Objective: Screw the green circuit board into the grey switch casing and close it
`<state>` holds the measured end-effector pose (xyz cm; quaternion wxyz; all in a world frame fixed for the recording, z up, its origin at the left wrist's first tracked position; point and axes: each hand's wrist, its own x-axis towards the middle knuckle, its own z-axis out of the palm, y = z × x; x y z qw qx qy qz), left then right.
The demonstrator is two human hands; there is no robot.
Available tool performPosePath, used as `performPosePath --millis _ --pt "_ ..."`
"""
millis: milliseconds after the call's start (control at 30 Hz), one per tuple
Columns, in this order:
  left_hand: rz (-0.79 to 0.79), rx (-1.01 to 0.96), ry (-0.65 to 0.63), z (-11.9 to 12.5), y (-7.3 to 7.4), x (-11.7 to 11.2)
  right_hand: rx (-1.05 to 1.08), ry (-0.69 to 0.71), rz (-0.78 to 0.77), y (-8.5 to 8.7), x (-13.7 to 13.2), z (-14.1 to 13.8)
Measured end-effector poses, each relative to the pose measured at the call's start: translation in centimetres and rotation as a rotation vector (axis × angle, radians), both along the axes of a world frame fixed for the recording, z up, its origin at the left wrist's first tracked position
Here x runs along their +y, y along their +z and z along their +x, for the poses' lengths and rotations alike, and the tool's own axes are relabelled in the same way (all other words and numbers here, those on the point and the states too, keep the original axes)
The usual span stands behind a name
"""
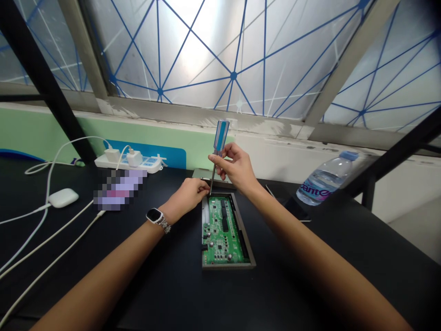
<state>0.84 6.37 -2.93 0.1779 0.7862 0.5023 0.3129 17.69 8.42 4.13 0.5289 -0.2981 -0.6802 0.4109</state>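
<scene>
Right fingers (216, 157) closed on blue-handled screwdriver (220, 136) | tip at green circuit board (223, 230) corner | left fingers (201, 185) curled by casing rim (229, 266)

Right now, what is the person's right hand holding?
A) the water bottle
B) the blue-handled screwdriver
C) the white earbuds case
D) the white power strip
B. The right hand grips the blue-handled screwdriver in its fingers, with the metal shaft pointing down toward the top of the green circuit board.
</scene>
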Motion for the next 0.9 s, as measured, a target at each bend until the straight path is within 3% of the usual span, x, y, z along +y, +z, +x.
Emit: performPosePath --millis 600,900 --pt "-0.012 -0.002 -0.008 -0.2 0.7 -0.8 0.015 0.100 -0.011 0.3 0.1 0.7" --pt "-0.015 0.081 -0.067 -0.6 0.7 -0.7 -0.006 0.098 0.020 4.2 -2.2 1.7"
